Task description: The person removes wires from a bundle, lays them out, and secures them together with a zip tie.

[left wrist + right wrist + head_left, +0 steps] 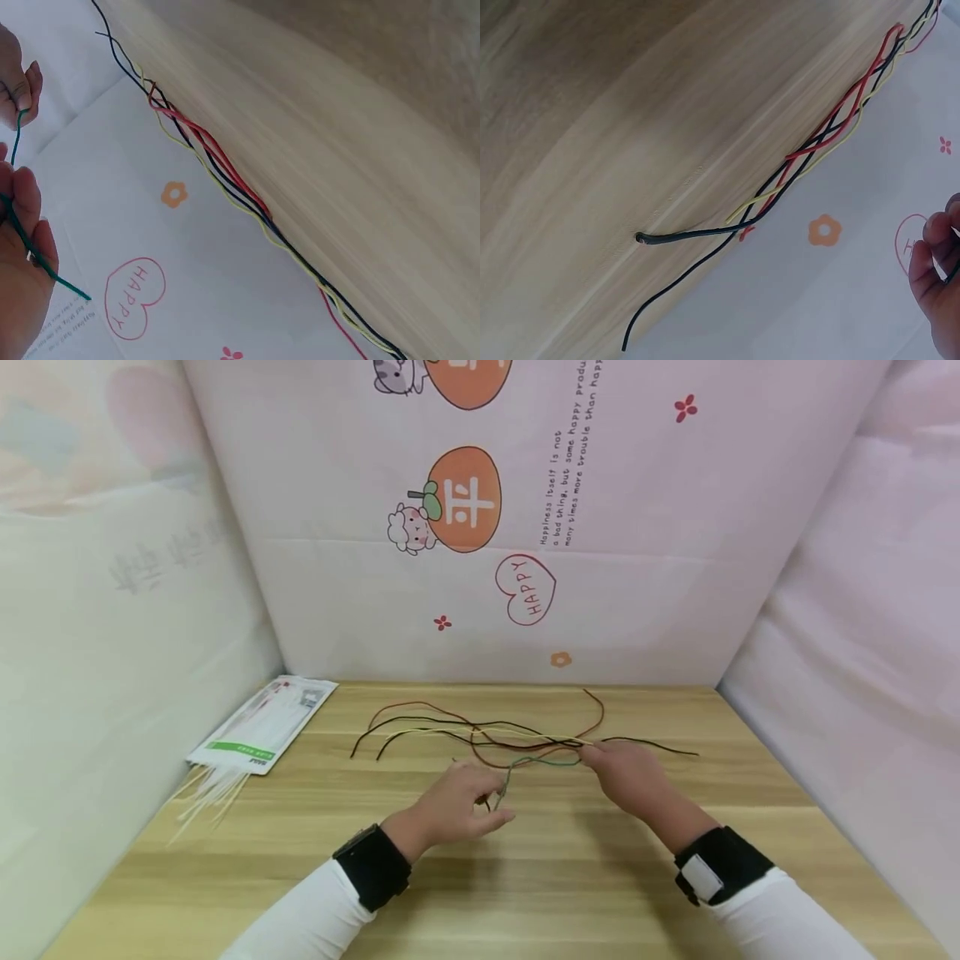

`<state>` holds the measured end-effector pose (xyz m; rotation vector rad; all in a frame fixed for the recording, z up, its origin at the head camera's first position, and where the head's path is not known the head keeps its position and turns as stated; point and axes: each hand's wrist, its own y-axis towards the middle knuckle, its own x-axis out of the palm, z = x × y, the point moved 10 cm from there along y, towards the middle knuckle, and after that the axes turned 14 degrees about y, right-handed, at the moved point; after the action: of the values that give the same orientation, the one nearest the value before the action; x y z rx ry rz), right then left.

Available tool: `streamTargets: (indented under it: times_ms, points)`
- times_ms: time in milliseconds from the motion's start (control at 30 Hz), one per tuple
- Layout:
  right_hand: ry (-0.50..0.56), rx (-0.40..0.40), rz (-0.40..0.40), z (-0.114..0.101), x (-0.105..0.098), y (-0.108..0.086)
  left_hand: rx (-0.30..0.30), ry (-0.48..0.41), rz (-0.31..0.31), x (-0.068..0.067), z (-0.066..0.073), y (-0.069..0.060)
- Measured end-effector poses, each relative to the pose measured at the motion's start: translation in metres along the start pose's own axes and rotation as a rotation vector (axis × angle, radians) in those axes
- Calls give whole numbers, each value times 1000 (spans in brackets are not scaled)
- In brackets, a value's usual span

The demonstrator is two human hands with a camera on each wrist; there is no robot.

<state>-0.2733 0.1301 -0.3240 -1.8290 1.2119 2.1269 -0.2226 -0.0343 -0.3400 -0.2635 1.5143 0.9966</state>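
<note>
A green wire (543, 762) runs between the two hands just above the wooden table. My left hand (457, 802) holds it; in the left wrist view it crosses the curled fingers of that left hand (22, 277), one end sticking out past them. My right hand (633, 777) pinches the wire's other part, seen at the upper left of the left wrist view. Behind the hands lie black wires (681, 279), a yellow wire (176, 139) and red wire (847, 131), loosely overlapping in a long bundle. The right wrist view shows only part of a hand (941, 292) at its edge.
A white packet with a green band (262, 727) lies at the table's left back, thin white strips (213, 793) poking from its near end. White printed cloth walls (480, 593) close in the back and both sides of the wooden table (525, 893).
</note>
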Motion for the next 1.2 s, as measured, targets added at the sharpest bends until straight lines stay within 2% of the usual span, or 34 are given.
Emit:
streamTargets:
  times_ms: [67, 200, 400, 533, 767, 833, 933, 1000, 1100, 1200]
  points:
    - [2, -1, -3, 1, 0, 0, 31, 86, 35, -3, 3, -2]
    - [0, -3, -5, 4, 0, -1, 22, 177, 38, -4, -1, -3]
    - [-40, -93, -16, 1, -3, -1, -18, 191, 12, -6, -16, -4]
    - [-72, -118, -70, 1, -5, 1, -62, 209, -13, -10, -31, -8]
    - [-112, -177, -153, -7, -4, 8, -93, 241, 13, -20, -46, -14]
    - [-108, -185, -154, -9, -5, 9, -121, 210, -29, -19, -49, -15]
    - [-92, -174, -147, -9, -6, 7, -170, 110, -131, -14, -50, -20]
    - [-83, -173, -131, -8, -6, 5, -176, 65, -177, -12, -48, -23]
    - [-81, -197, -102, -7, -8, 1, -115, 104, -145, -17, -41, -25]
    - [-91, -238, -85, -9, -9, 0, -44, 208, -31, -28, -37, -24]
